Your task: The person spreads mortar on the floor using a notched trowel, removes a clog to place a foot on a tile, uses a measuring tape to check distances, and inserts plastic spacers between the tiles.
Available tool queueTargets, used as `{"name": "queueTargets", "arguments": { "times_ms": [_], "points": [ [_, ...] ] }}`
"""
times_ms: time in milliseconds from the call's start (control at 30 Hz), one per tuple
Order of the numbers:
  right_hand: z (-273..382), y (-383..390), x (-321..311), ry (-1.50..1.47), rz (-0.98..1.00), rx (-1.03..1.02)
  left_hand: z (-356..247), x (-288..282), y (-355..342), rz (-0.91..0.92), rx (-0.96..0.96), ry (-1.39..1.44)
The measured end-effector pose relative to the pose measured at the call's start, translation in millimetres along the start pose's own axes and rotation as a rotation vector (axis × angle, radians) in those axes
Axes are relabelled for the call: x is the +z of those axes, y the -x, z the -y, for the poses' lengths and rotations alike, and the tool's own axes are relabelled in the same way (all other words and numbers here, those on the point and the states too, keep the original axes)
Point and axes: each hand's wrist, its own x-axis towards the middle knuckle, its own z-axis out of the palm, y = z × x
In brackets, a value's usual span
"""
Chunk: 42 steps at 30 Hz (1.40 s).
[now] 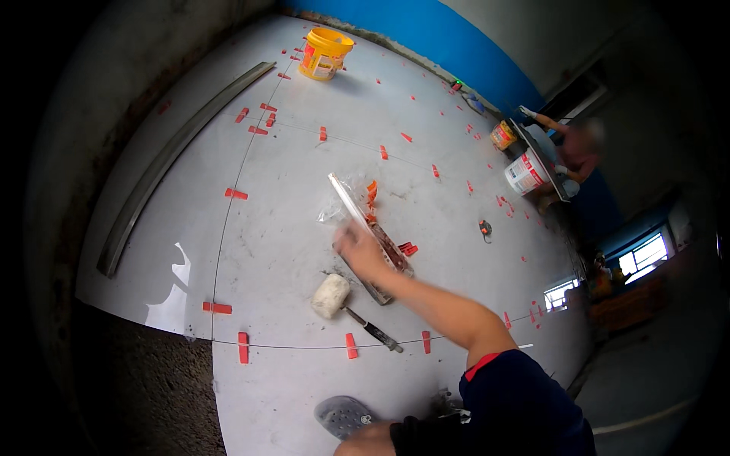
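My right hand (359,248), blurred by motion, reaches over a long, narrow dark object (394,254) lying on the large grey tiles (289,197). Its fingers look bent, but whether they grip anything cannot be made out. Past the hand a pale straight strip (346,196) sticks out, beside crumpled clear plastic (332,213) and orange-red pieces (372,192). A mallet with a whitish head (331,296) and a dark handle (372,330) lies closer to me. More red wedges (408,249) rest to the right of the dark object. My left hand is out of view.
Red wedges (236,194) line the tile joints. A yellow bucket (325,55) stands far off; a long metal straightedge (175,163) lies left. At right, a person (582,148) works beside a white bucket (526,173). Rough dark ground (144,380) borders the tiles at lower left.
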Motion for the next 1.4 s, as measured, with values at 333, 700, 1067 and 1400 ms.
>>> {"name": "queueTargets", "arguments": {
  "times_ms": [333,700,1067,1400],
  "points": [
    [-19.3,377.3,232.5,-0.375,1.574,0.537,-18.3,-49.5,-30.3,0.216,0.160,0.096],
    [49.6,337.8,218.9,-0.268,1.675,0.130,30.1,-63.1,-19.6,-0.042,0.079,0.122],
    [66.6,338.4,118.6,0.112,1.293,0.110,18.0,-129.3,28.0,-0.636,0.113,-0.043],
    [10.4,365.0,94.0,0.361,0.899,-0.083,44.1,-117.8,-32.9,-0.933,0.536,-0.254]
  ]
}}
